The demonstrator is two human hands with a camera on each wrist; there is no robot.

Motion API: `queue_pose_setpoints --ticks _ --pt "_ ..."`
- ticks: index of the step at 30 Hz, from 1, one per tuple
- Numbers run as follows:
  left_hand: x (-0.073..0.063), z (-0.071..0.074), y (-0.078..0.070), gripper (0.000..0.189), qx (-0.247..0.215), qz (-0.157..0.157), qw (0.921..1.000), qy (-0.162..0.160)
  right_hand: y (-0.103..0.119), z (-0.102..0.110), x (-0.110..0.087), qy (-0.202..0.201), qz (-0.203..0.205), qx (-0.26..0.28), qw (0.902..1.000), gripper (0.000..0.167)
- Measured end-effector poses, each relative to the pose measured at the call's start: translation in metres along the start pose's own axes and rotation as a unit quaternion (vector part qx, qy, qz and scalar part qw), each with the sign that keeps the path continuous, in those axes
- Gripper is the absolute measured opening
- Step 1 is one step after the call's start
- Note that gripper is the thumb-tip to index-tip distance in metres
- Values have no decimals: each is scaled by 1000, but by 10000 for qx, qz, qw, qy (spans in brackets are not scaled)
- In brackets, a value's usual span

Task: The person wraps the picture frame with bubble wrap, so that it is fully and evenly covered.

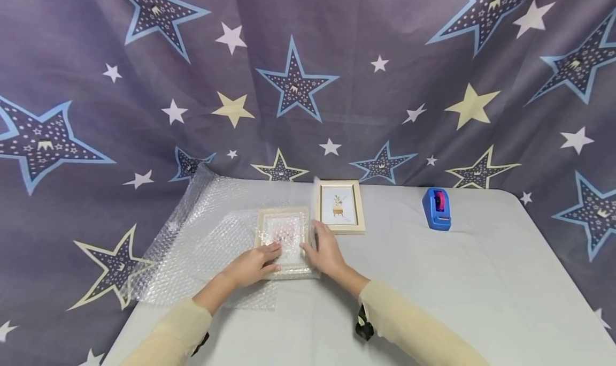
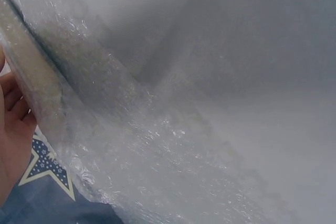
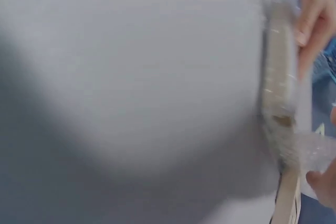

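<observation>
A light wooden picture frame (image 1: pixel 281 212) lies face up under bubble wrap (image 1: pixel 192 248), which spreads out to its left. My left hand (image 1: pixel 254 264) rests on the wrapped frame's lower left part, fingers extended. At its right side my right hand (image 1: pixel 327 251) holds a raised edge of the wrap, thumb on the near face and fingers on the far side. The right wrist view shows the wrapped frame's side (image 3: pixel 278 72) and a loose flap of wrap (image 3: pixel 315 150) by the right hand's fingertips. Only part of a hand shows in the left wrist view.
A second wooden frame (image 1: pixel 358 205) with a plant picture lies just behind the right hand. Farther right on the white-covered table (image 1: pixel 433 291) stands a blue tape dispenser (image 1: pixel 437 210) with a pink core. A star-patterned cloth (image 1: pixel 308 136) hangs behind.
</observation>
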State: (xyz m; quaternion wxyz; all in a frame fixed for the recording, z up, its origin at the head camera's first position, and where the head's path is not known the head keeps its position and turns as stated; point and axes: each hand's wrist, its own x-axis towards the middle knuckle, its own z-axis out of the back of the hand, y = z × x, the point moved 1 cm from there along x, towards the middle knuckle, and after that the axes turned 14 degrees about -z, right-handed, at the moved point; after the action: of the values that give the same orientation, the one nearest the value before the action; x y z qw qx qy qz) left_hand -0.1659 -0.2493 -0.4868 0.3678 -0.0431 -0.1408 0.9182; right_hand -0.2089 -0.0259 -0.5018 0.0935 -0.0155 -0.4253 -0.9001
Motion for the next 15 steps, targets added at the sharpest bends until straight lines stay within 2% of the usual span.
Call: queue_pose_setpoints --ticks 4,8,11,13,15 --pt "1 -1 -1 53 -94 -57 9999 110 -5 8 16 -309 -702 818 9937 62" --pt "2 -2 -1 53 -143 -46 9998 128 -13 21 29 -811 -1220 1173 9822 44" --pt "1 -1 -1 53 -103 -59 9999 58 -19 28 36 -954 -1713 1552 9682 33" --pt "1 -1 0 53 -47 -67 10000 2 -23 30 39 -877 -2014 1988 9551 30" --pt "0 -1 1 53 -3 -70 10000 -38 -25 32 40 -809 -2148 2309 9455 28"
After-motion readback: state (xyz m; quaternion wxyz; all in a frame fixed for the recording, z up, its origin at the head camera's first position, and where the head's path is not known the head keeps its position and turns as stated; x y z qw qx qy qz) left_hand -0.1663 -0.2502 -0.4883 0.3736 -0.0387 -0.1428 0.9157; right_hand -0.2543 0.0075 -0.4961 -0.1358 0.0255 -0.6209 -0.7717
